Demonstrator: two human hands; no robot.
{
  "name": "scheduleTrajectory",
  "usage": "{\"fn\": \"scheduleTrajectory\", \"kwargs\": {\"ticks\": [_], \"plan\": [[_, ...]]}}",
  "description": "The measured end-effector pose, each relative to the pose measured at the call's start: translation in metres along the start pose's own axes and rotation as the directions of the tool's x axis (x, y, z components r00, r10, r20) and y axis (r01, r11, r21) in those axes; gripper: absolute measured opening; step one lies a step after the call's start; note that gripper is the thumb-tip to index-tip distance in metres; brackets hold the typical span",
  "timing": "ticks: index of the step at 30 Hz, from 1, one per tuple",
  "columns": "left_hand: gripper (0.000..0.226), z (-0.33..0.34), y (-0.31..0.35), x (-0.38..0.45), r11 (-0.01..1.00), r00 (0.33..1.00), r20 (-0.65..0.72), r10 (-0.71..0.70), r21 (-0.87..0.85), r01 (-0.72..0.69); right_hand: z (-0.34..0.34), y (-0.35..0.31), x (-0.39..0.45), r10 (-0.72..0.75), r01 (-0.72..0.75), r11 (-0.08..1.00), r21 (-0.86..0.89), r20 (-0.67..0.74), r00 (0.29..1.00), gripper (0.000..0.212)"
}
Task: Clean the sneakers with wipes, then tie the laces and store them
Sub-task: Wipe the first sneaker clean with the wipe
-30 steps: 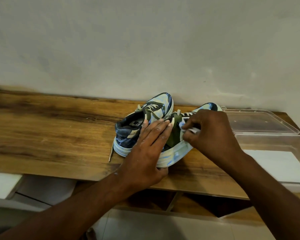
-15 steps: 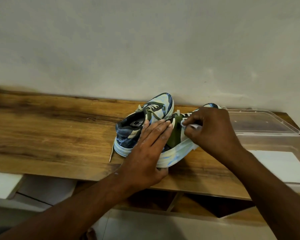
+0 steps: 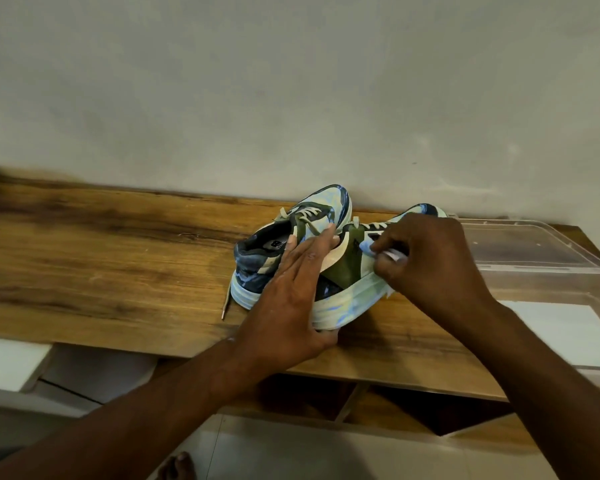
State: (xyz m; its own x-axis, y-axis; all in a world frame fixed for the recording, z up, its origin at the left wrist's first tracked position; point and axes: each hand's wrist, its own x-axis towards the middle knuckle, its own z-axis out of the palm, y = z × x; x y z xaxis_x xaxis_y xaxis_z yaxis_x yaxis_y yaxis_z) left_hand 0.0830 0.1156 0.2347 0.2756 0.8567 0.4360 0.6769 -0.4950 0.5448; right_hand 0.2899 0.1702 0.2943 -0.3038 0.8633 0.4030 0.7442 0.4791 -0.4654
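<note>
Two blue, white and olive sneakers stand side by side on the wooden table (image 3: 118, 271). The left sneaker (image 3: 274, 247) has a loose lace end trailing over the table. The right sneaker (image 3: 347, 292) is tipped on its side, sole toward me. My left hand (image 3: 291, 299) lies across its heel with straight fingers and the thumb under the sole. My right hand (image 3: 430, 268) pinches a small white wipe (image 3: 390, 253) against the shoe's olive side panel.
A clear plastic storage box (image 3: 551, 292) with a white sheet inside stands at the right edge of the table, its clear lid (image 3: 534, 247) lying behind it against the wall. The table's front edge runs just below my left hand. My bare toes (image 3: 177, 465) show on the floor.
My right hand has slid the wipe a short way along the side of the tipped sneaker. My left hand has stayed on the heel.
</note>
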Motion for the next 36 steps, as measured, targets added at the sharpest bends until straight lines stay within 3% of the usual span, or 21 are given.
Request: {"fn": "scheduleTrajectory", "kwargs": {"ticks": [3,7,10,16,22,26,31,36], "plan": [[0.121,0.002,0.0,0.0,1.0,1.0,-0.001,0.002,0.002,-0.002,0.008,-0.006,-0.002,0.06,-0.053,0.995,0.085,-0.088,0.994,0.022],[0.114,0.002,-0.002,0.001,1.0,1.0,-0.012,0.007,-0.023,-0.007,0.02,-0.034,-0.015,-0.144,0.133,0.982,0.134,0.073,0.987,0.018],[0.115,0.002,-0.002,0.0,0.999,1.0,0.0,0.002,-0.037,-0.002,0.015,-0.032,-0.016,-0.164,0.136,0.976,0.169,0.164,0.973,0.018],[0.129,0.0,0.0,0.0,0.998,0.999,0.003,-0.041,-0.038,0.041,0.008,-0.012,-0.009,0.03,-0.025,0.996,0.091,-0.056,0.998,0.023],[0.125,0.001,-0.003,0.0,0.996,0.999,0.015,-0.037,-0.078,0.038,0.028,-0.047,-0.027,-0.191,0.186,0.981,0.054,0.115,0.975,0.015],[0.117,-0.002,-0.001,0.001,0.997,1.0,0.007,-0.011,-0.074,0.012,0.016,-0.032,-0.017,-0.176,0.16,0.98,0.118,0.149,0.973,0.016],[0.12,-0.001,-0.002,0.001,0.998,1.0,0.006,-0.021,-0.057,0.022,0.013,-0.03,-0.017,-0.144,0.14,0.987,0.086,0.053,0.988,0.021],[0.121,-0.003,-0.001,0.001,0.997,0.999,0.032,-0.025,-0.079,0.027,0.022,-0.046,-0.027,-0.263,0.24,0.964,0.112,0.311,0.913,0.009]]}}
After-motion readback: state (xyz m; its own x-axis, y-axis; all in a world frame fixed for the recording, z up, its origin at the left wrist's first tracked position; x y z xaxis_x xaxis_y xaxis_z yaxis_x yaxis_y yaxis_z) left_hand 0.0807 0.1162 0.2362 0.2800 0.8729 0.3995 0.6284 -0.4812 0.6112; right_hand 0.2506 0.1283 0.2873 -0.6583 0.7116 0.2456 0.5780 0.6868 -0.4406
